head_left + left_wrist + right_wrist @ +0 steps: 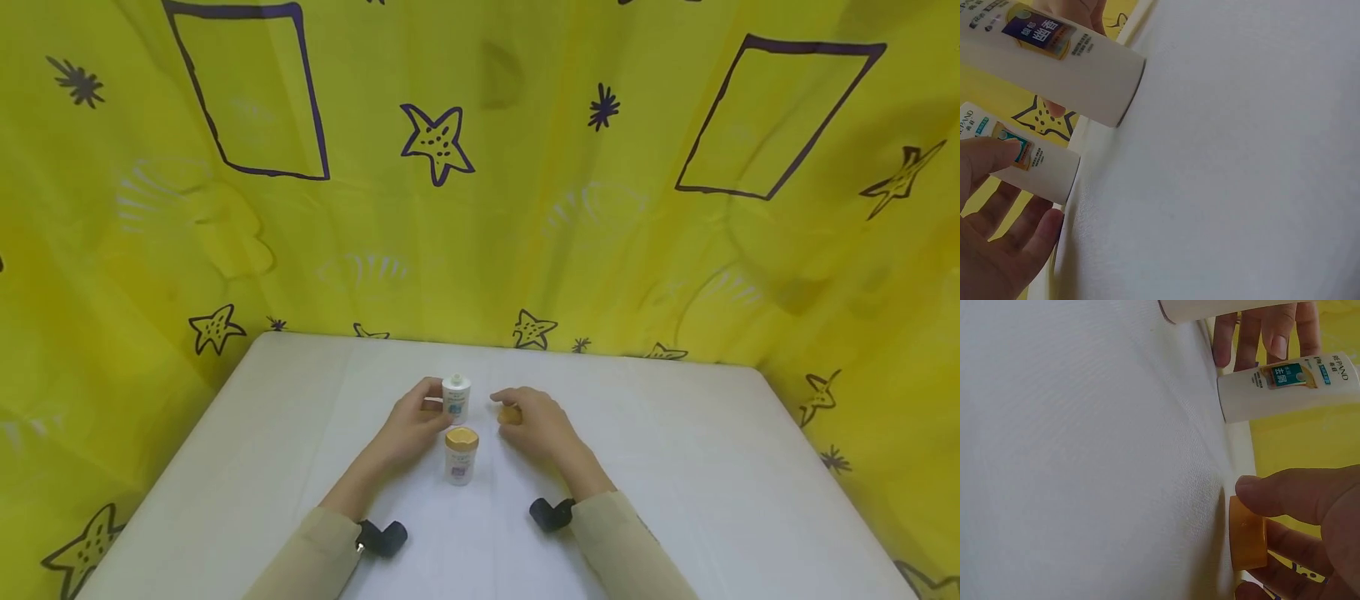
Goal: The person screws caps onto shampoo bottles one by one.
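An uncapped white shampoo bottle (457, 402) with a teal label stands upright on the table, its small pale nozzle showing on top. My left hand (411, 423) grips it from the left side, thumb across the label in the left wrist view. To the right, my right hand (542, 425) pinches an orange cap (1248, 534) between thumb and fingers, low over the cloth. Closer to me stands a second white bottle (460, 468) with a purple label (1040, 32) and a golden-orange cap (462, 439); neither hand holds it.
A white cloth covers the table (637, 467), whose back edge meets a yellow curtain (510, 250) printed with dark stars and outlined frames. Black wrist bands (384, 540) with camera mounts sit at both beige sleeves (626, 542).
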Available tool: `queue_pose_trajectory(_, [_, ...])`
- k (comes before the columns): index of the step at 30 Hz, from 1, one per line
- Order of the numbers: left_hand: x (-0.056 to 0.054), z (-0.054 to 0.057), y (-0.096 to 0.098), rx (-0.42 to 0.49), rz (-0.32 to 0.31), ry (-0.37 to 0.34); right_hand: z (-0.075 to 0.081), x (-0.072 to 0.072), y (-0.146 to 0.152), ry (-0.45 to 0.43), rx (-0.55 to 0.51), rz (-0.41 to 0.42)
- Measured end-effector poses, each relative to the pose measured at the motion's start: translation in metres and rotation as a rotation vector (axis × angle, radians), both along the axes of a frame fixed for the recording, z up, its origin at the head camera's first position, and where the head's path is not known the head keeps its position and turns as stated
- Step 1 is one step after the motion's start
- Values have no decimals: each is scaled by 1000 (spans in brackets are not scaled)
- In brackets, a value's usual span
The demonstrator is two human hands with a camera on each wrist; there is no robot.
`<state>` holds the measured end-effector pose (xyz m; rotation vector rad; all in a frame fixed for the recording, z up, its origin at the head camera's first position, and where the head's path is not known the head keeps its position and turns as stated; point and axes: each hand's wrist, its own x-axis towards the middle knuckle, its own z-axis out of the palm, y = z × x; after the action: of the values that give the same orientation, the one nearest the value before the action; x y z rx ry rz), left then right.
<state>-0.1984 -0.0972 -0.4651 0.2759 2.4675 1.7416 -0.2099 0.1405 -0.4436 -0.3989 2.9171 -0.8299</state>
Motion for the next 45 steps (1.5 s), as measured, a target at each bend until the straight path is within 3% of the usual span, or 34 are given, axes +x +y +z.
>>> queue_pose_trajectory(6, [-7,-3,4,0,9,14,-6,-4,0,21,-9,-35])
queue_pose_trajectory(11, [-9,-4,5,4,16,73,-7,-5,-2,52,-65,-34])
queue_pose_trajectory(21, [-2,2,-1,34,35,110,10,-1,-7,58,-304,-56])
queue_pose_trajectory(32, [6,21,-5,79,-1,190,40,11,-10,148,-515,24])
queue_pose_trajectory(36, [6,21,-7,62,-18,213,46,17,-8,179,-552,63])
queue_pose_trajectory(45, [6,28,-8,42,-124,250,52,27,-8,310,-631,100])
